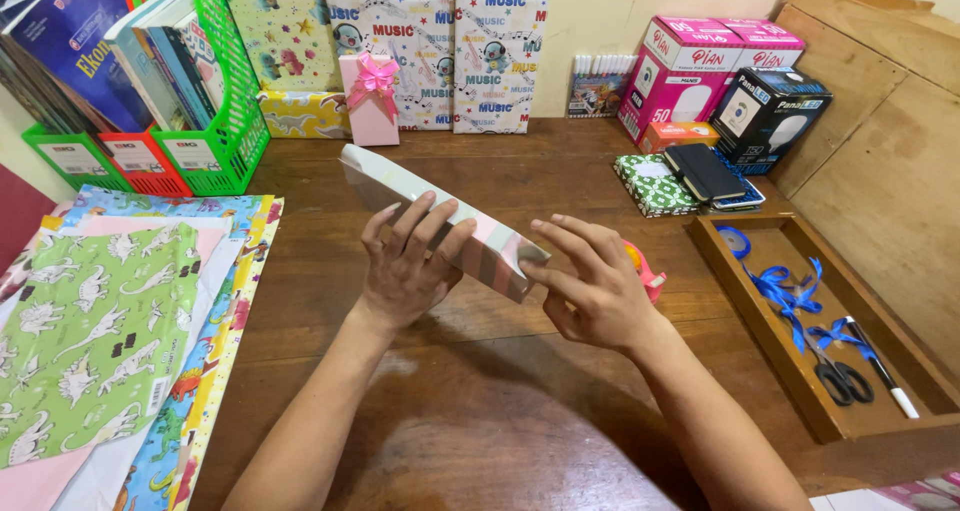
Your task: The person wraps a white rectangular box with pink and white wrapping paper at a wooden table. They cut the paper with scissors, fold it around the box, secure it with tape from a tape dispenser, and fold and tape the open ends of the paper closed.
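A flat box wrapped in pink and grey paper (420, 196) is held tilted above the wooden table (480, 401), its far end pointing up and left. My left hand (408, 261) grips its near long side, fingers spread over the top. My right hand (590, 286) presses fingertips against the box's near short end. A pink tape dispenser (645, 266) lies on the table just behind my right hand, partly hidden.
Sheets of dinosaur wrapping paper (100, 331) are stacked at the left. Green and red file racks (215, 121) with books stand at the back left. Wrapped gifts (440, 56) and lamp boxes (700, 71) line the back. A wooden tray (770, 351) at right holds blue ribbon, scissors and a marker.
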Available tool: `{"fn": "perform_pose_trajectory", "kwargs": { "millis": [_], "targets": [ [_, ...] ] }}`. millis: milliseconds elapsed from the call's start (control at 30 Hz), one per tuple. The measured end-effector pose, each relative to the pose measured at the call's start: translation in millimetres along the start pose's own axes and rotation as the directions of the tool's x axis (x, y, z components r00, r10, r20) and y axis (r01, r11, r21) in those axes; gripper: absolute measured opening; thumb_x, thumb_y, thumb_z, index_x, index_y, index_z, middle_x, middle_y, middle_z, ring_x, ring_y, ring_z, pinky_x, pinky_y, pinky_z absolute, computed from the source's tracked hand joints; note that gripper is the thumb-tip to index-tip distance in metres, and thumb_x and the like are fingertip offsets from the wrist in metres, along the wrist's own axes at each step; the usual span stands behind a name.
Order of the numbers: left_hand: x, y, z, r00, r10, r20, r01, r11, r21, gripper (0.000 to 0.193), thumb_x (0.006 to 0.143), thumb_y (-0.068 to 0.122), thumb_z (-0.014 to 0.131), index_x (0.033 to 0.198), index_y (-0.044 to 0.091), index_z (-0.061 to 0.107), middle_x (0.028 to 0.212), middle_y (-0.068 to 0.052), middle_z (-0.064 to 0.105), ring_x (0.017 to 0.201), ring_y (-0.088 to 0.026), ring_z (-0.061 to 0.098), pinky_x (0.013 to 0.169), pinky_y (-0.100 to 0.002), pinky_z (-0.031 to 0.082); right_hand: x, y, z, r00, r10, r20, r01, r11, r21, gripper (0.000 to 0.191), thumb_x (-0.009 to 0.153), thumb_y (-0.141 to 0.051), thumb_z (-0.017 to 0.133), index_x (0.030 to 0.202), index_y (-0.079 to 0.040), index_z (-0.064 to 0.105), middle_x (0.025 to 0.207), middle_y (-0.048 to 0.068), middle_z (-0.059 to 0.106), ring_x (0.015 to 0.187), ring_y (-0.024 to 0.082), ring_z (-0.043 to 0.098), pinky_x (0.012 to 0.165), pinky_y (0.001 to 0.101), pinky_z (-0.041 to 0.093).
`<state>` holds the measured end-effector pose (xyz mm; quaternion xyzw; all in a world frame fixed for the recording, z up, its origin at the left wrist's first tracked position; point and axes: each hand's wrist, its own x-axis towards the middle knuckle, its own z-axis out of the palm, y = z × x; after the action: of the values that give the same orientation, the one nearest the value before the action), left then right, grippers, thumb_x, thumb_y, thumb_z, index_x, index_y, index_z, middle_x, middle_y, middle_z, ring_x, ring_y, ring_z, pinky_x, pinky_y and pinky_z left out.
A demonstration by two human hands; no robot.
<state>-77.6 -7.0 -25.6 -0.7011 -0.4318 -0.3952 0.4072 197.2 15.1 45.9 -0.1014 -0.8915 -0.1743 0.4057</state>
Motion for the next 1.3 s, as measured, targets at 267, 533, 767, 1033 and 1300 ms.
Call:
{"fn": "perform_pose_trajectory", "kwargs": {
  "millis": [267,533,767,1033,1300],
  "targets": [
    [-3,-1,1,0.999,0.05,0.016,-0.05,0.999,-0.017,0.067,0.09,0.035,0.083,0.149,0.028,0.052,0.153,0.001,0.049,0.147,-0.019,0.042,0.121,-0.052,0.022,-7,1,11,0.993,0.109,-0.047,-0.105,0.99,0.09,0.047,0.073,0.004,0.062,0.119,-0.005,0.069,0.141,0.02,0.055,0.133,0.039,0.052,0.109,0.0474,0.047],
    [-9,-8,8,1.0,0.012,0.02,-0.012,1.0,0.001,0.069,0.086,0.028,0.083,0.148,0.026,0.052,0.153,0.0,0.049,0.15,-0.021,0.039,0.123,-0.053,0.022,-8,8,8,0.996,0.088,-0.028,-0.088,0.996,0.001,0.029,0.077,0.008,0.06,0.096,-0.009,0.073,0.136,0.019,0.062,0.129,0.038,0.056,0.105,0.0456,0.048],
    [4,2,0,0.979,-0.117,0.169,0.137,0.984,-0.11,0.089,0.068,0.035,0.085,0.146,0.015,0.047,0.141,-0.008,0.049,0.138,-0.027,0.043,0.118,-0.056,0.022,-20,16,11,0.938,0.331,-0.105,-0.295,0.92,0.259,0.025,0.077,0.012,0.055,0.096,-0.003,0.052,0.129,0.013,0.062,0.119,0.032,0.059,0.1,0.042,0.049],
    [11,-5,5,0.615,-0.692,0.377,0.604,0.107,-0.789,0.076,0.084,0.043,0.081,0.135,0.005,0.04,0.123,-0.01,0.056,0.112,-0.021,0.062,0.097,-0.041,0.054,-30,17,36,0.856,0.443,0.267,-0.515,0.689,0.509,0.07,0.086,-0.012,0.074,0.146,-0.004,0.039,0.147,0.022,0.05,0.137,0.033,0.05,0.11,0.0425,0.044],
    [-7,-1,34,0.315,-0.621,0.718,0.536,-0.508,-0.674,0.066,0.083,0.05,0.075,0.125,0.005,0.05,0.107,-0.007,0.061,0.096,-0.018,0.065,0.088,-0.038,0.056,-38,2,84,0.631,0.358,0.688,-0.744,0.026,0.668,0.119,0.082,-0.028,0.08,0.165,-0.016,-0.004,0.161,0.021,0.035,0.152,0.032,0.034,0.119,0.0477,0.035]
  ]
}}
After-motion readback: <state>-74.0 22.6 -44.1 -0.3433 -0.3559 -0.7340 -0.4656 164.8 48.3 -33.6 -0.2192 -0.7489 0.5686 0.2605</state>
